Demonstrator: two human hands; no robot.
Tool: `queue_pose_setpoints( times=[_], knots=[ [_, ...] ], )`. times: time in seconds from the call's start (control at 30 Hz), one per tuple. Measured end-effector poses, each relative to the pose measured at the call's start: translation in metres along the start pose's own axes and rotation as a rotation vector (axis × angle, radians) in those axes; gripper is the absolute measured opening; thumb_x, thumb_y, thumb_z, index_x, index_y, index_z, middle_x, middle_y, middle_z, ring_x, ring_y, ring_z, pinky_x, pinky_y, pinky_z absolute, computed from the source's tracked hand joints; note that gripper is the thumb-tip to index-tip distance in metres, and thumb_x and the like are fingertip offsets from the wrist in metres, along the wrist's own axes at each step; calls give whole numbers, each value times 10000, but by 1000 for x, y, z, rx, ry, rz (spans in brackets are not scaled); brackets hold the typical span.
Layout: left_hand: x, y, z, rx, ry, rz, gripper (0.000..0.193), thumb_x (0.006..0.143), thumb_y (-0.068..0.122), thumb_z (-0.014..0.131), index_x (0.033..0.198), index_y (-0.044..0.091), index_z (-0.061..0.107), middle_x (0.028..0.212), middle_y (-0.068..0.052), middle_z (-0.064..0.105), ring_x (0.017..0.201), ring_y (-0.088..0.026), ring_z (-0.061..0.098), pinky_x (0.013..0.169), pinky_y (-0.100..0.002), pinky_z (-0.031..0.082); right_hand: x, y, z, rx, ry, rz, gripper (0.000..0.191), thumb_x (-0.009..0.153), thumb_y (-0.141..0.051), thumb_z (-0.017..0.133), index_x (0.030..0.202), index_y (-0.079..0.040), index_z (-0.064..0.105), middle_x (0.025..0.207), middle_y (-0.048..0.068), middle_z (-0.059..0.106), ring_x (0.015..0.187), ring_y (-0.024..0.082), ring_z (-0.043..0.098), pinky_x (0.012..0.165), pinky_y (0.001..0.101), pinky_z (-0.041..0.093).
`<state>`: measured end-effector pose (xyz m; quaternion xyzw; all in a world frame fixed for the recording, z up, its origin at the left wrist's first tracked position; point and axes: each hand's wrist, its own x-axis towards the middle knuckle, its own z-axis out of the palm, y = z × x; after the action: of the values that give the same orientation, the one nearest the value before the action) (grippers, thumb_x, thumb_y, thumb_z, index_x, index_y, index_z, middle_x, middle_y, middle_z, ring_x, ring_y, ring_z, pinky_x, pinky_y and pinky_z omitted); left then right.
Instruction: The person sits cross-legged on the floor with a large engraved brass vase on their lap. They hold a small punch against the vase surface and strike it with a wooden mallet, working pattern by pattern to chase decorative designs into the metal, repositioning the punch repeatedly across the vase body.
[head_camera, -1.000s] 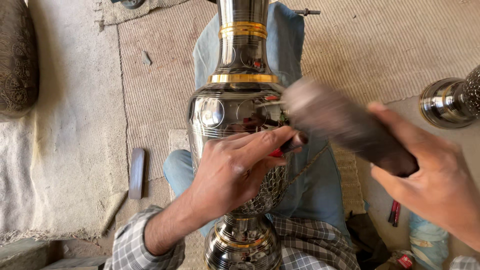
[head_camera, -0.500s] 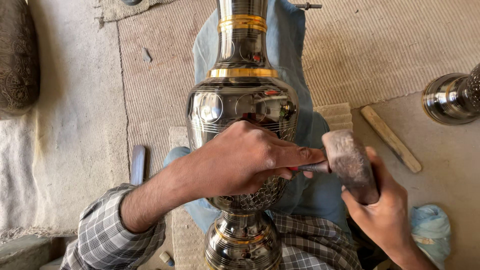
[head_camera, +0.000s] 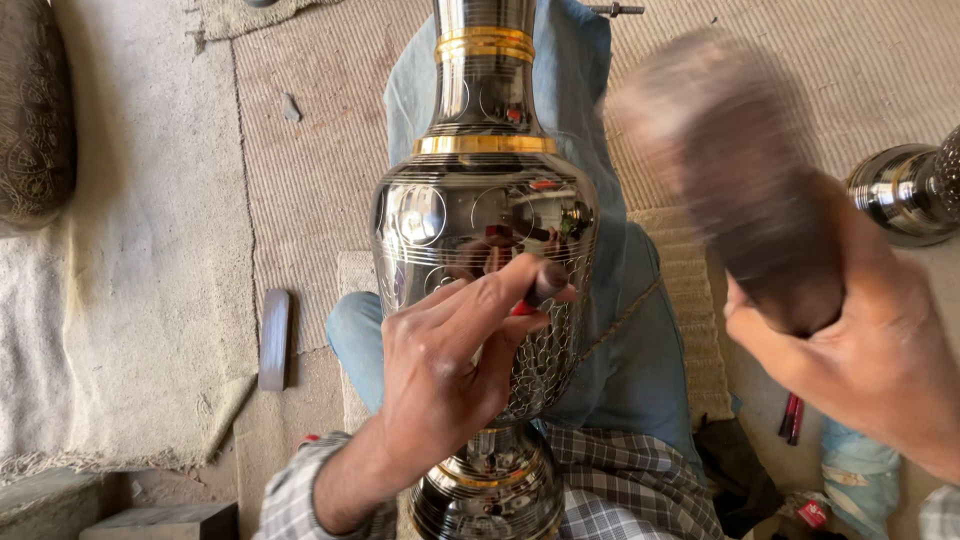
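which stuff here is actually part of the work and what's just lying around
In use:
- metal vase across the lap
- small punch tool pinched in the left hand
- blurred mallet gripped in the right hand

Lying about:
- flat wooden piece on the floor
- second metal vessel, far right
- engraved dark vessel, far left

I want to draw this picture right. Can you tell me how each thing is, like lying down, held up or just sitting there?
Big shiny vase: lying along the person's lap, partly patterned.
Small punch tool: pinched in the left hand, tip against the vase.
Wooden mallet: raised in the right hand, blurred.
Second shiny vase: at the right edge, untouched.
Flat dark bar: lying on the floor.
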<state>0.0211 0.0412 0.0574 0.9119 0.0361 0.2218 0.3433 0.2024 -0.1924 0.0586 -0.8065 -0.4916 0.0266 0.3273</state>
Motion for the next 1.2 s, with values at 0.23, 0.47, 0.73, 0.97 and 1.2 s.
queue_pose_setpoints(
  times=[0.23,0.47,0.73,0.97,1.2],
  knots=[
    [-24,4,17,-126,281,-137,253,964,-58,716,1193,45,681,940,-14,767,772,-68,728,625,-240,531,50,-19,-30,-248,-380,-4,949,765,-20,741,1580,-311,354,730,-9,620,573,146,591,577,346,517],
    [-41,-1,34,-63,440,-242,179,889,-4,818,976,26,664,708,5,659,508,-28,511,448,-217,330,61,-32,-41,-558,-571,-62,1100,720,-29,760,1614,-467,292,800,-63,576,611,86,579,643,279,546],
    [-28,-13,25,-268,314,-163,317,924,-17,795,1162,-13,585,890,-44,770,646,-40,707,487,-177,505,33,1,-28,-233,-332,-65,898,782,-45,766,1569,-292,410,725,2,640,531,138,574,496,345,515],
    [-21,-6,16,-239,221,-90,309,950,-54,759,1201,-14,583,1059,-68,783,740,-76,750,608,-222,588,0,22,-18,-28,-159,275,310,961,2,735,1108,-175,526,732,35,564,603,131,556,553,311,492],
    [-7,-11,4,-27,-16,-6,352,919,30,794,1234,90,647,1040,-25,786,785,-149,768,635,-302,608,5,4,-3,47,-169,135,874,821,-76,748,1610,-184,387,798,10,646,674,136,633,647,297,557]
  ],
)
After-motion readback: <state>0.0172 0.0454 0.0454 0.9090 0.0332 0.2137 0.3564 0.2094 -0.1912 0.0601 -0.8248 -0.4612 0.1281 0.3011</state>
